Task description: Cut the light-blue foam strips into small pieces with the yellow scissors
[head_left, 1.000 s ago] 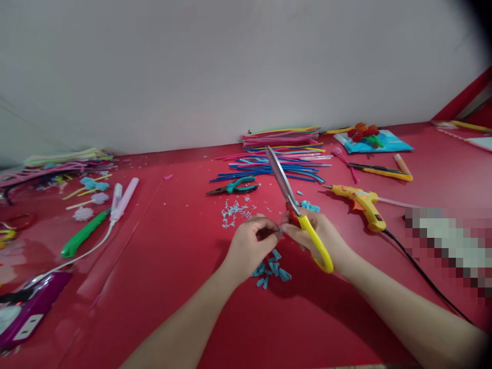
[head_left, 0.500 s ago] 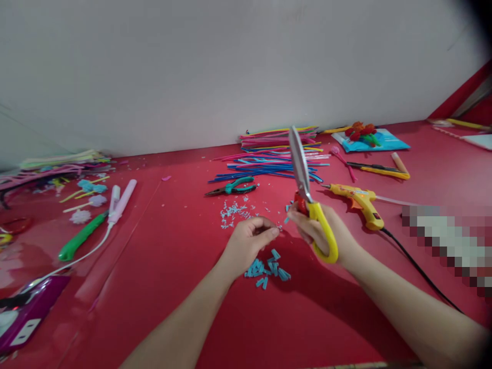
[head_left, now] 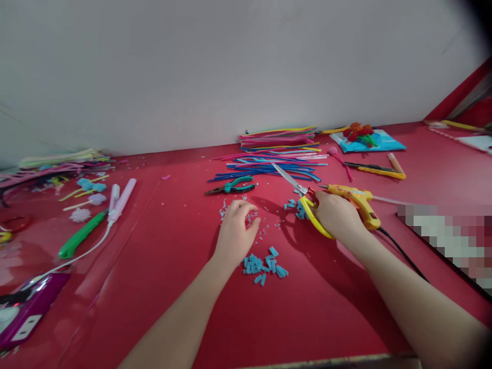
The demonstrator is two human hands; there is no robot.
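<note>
My right hand (head_left: 337, 212) grips a pair of scissors (head_left: 289, 179) with yellow and red handles, the blades pointing up and left. Under the handles lies a small pile of cut light-blue pieces (head_left: 293, 206). My left hand (head_left: 238, 228) is open, its fingers curved and the thumb apart, with nothing visible in it. It hovers over fine blue clippings (head_left: 223, 209), partly hiding them. Nearer me, just right of the left wrist, rests another pile of short blue pieces (head_left: 253, 264).
Pliers (head_left: 230, 186) with teal handles lie beyond my left hand. Coloured pipe cleaners (head_left: 269, 169) are stacked by the wall. A yellow glue gun (head_left: 365, 205) sits behind my right hand. On the left are a green-handled tool (head_left: 82, 236), a pink curling-iron-like tool (head_left: 122, 201) and a purple power strip (head_left: 36, 307).
My right hand has lowered the scissors toward the table and tilted their blades leftward. My left hand has drawn back left, and its thumb and fingers have come apart.
</note>
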